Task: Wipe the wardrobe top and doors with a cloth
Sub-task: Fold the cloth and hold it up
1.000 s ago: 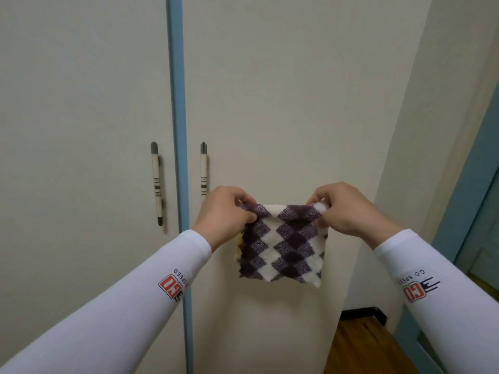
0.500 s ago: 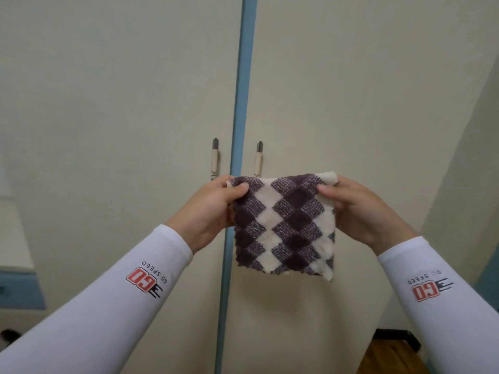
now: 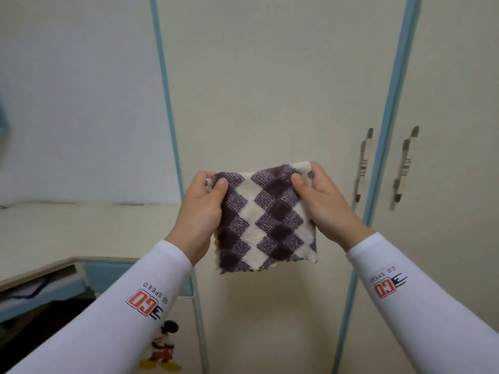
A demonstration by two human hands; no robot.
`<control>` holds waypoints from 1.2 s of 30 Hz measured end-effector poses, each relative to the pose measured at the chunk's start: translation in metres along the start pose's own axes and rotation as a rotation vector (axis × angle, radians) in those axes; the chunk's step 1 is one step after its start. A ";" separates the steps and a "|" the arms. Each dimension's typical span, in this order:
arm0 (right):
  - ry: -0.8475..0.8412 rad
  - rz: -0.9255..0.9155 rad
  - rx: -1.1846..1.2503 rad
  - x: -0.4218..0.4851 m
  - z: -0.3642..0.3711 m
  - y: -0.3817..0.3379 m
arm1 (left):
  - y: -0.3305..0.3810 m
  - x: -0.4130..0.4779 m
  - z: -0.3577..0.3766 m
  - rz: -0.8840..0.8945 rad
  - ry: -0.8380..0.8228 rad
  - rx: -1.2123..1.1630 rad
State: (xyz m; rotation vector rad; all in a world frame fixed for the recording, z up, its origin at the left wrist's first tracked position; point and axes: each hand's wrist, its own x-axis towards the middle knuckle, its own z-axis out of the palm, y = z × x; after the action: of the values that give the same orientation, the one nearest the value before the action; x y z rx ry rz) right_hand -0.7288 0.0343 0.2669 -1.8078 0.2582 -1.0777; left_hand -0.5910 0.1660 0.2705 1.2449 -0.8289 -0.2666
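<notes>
Two arms in white sleeves (image 3: 129,300) reach forward from the bottom corners. Each sleeve has a red and black logo on it. The arms come in toward the middle, and the hands meet at the cloth.

The left hand (image 3: 201,209) pinches the top left corner of the cloth (image 3: 267,220). Its thumb (image 3: 220,186) lies on the front and its fingers are tucked behind. The right hand (image 3: 324,203) pinches the top right corner the same way, with its thumb (image 3: 297,182) on the front. The cloth is a small square with purple and cream diamonds. It hangs down flat between the two hands, up in the air, in front of the wardrobe and not touching it.

Low down on the left there is a cartoon mouse sticker (image 3: 162,346) on a cream panel. Beside it, on the left, a cream desk top (image 3: 67,230) with a blue edge runs back to the wall.

Behind the cloth stands a tall cream wardrobe door (image 3: 270,90) with blue strips (image 3: 383,130) down its sides. To the right, two long handles (image 3: 363,164) sit upright, one on each side of a blue strip.
</notes>
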 end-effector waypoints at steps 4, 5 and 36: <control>0.110 -0.105 -0.151 0.000 0.093 0.007 | -0.007 0.011 -0.082 0.082 0.087 0.104; 0.118 -0.113 -0.170 0.001 0.112 0.010 | -0.009 0.014 -0.098 0.090 0.106 0.126; 0.156 0.236 -0.528 0.197 0.410 0.266 | -0.266 0.295 -0.334 -0.331 0.023 0.344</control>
State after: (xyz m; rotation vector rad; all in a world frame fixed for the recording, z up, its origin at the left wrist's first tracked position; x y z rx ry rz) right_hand -0.2277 0.0440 0.1054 -2.0828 0.8978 -1.0434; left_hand -0.0943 0.1435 0.1223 1.7082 -0.6623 -0.3857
